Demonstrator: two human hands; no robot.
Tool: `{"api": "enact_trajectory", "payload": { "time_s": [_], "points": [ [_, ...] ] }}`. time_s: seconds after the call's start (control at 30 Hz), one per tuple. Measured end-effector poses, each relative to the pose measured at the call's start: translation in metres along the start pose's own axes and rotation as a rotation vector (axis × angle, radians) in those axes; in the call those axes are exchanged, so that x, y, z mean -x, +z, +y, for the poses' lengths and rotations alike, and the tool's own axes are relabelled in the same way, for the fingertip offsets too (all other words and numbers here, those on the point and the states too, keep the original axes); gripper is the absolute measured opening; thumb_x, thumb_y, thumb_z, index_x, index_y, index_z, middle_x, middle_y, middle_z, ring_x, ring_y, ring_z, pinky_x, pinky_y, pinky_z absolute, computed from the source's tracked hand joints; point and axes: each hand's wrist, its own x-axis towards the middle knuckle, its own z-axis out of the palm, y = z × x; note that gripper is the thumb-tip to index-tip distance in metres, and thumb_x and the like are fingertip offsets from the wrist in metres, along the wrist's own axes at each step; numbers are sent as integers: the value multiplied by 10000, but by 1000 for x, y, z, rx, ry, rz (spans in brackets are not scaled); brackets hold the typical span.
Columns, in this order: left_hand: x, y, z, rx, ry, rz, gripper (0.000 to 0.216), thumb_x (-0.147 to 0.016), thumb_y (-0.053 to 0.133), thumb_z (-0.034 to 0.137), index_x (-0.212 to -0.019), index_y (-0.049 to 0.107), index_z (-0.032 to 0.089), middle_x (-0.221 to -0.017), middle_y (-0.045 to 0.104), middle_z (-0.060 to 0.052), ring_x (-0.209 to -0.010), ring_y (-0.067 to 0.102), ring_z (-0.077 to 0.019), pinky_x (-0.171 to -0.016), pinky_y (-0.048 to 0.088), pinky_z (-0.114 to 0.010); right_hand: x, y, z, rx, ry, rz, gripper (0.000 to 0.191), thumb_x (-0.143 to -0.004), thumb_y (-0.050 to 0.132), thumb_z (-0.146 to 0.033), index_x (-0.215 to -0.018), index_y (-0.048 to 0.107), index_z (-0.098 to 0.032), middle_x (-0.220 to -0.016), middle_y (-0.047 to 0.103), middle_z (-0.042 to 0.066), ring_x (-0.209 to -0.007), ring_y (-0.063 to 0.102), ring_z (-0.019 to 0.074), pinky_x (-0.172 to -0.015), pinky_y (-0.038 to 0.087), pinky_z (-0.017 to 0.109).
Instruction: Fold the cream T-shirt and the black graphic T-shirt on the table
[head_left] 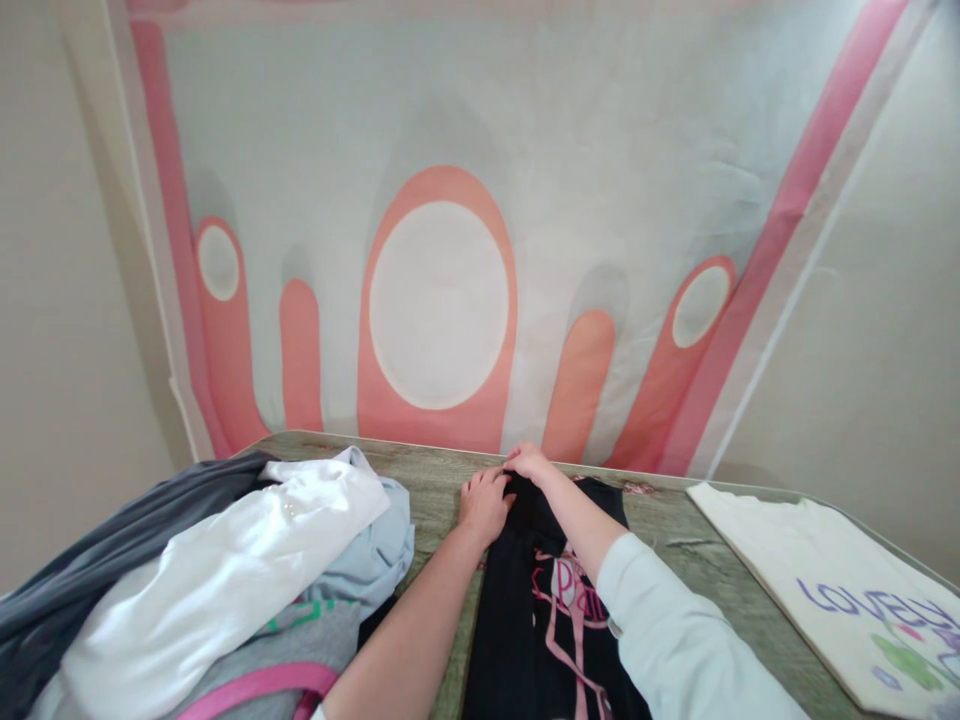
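A black garment with a pink print (551, 610) lies lengthwise on the wooden table (435, 480) in front of me. My left hand (484, 503) rests on its far left corner with fingers curled onto the cloth. My right hand (531, 464) is at the garment's far edge, fingers closed on the fabric there. Both forearms stretch forward over the garment; the right one wears a pale blue sleeve.
A heap of clothes (217, 580) in white, grey, light blue and pink fills the table's left side. A folded white garment with purple lettering (847, 590) lies at the right. A pink and grey patterned backdrop (439, 300) hangs behind the table.
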Motion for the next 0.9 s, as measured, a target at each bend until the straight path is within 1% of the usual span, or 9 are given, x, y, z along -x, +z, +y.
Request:
{"api": "enact_trajectory", "payload": {
  "time_s": [0.1, 0.2, 0.3, 0.4, 0.47, 0.53, 0.67, 0.8, 0.9],
  "points": [
    [-1, 2, -3, -10, 42, -3, 290, -851, 422, 266, -1122, 523, 287, -1322, 416, 23, -1194, 347, -209, -927, 319, -368, 17, -3, 0, 29, -80, 135, 267, -842, 496, -227, -1085, 538, -126, -1096, 568, 96, -1008, 530, 194, -871, 406, 349],
    [-1, -1, -4, -16, 50, -22, 341, -880, 338, 217, -1177, 495, 273, -1326, 423, 9, -1235, 315, -190, -966, 287, -378, 51, -4, 6, 64, -193, 232, 305, -831, 451, -162, -1123, 534, -130, -1185, 531, 110, -1126, 453, 199, -967, 308, 328],
    [-2, -8, 0, -13, 67, -38, 387, -891, 285, 189, -1237, 448, 248, -1345, 405, -14, -1261, 290, -175, -1005, 242, -375, 94, -1, 23, 116, -334, 243, 391, -796, 481, -168, -1185, 507, -149, -1288, 458, 98, -1206, 371, 202, -1017, 245, 322],
    [-2, -13, 8, 17, 160, -56, 402, -900, 262, 209, -1273, 412, 216, -1365, 378, -34, -1273, 276, -152, -1041, 184, -351, 133, 0, 45, 199, -464, 199, 415, -809, 447, -217, -1210, 495, -122, -1320, 423, 120, -1236, 336, 221, -1020, 257, 347],
    [-1, -12, 14, 57, 213, -98, 419, -910, 256, 267, -1305, 372, 191, -1371, 366, -53, -1271, 283, -143, -1047, 170, -331, 153, -5, 58, 192, -465, 203, 403, -819, 422, -236, -1199, 505, -130, -1288, 456, 114, -1209, 372, 215, -1011, 281, 341],
    [1, -9, 18, 88, 239, -169, 467, -904, 276, 364, -1323, 345, 169, -1384, 339, -73, -1276, 278, -155, -1042, 179, -327, 167, -14, 70, 155, -425, 241, 387, -805, 439, -243, -1168, 525, -139, -1222, 504, 110, -1152, 432, 208, -991, 312, 326],
    [4, -7, 20, 85, 243, -273, 566, -865, 303, 513, -1329, 339, 190, -1428, 235, -69, -1305, 209, -193, -1045, 152, -357, 177, -33, 88, 113, -306, 268, 366, -735, 508, -220, -1090, 561, -143, -1085, 557, 112, -1022, 523, 210, -923, 380, 313],
    [7, -19, 29, 68, 220, -283, 559, -874, 275, 507, -1333, 327, 193, -1422, 252, -74, -1304, 211, -203, -1040, 159, -378, 173, -37, 99, 116, -273, 224, 299, -704, 543, -241, -988, 602, -166, -983, 579, 88, -931, 557, 207, -848, 420, 301],
    [14, -26, 46, 90, 326, -255, 604, -833, 353, 529, -1324, 337, 178, -1383, 338, -87, -1287, 254, -224, -1038, 190, -374, 170, -35, 101, 129, -331, 208, 194, -707, 544, -225, -877, 628, -185, -942, 586, 73, -921, 547, 203, -830, 417, 290]
  ]
}}
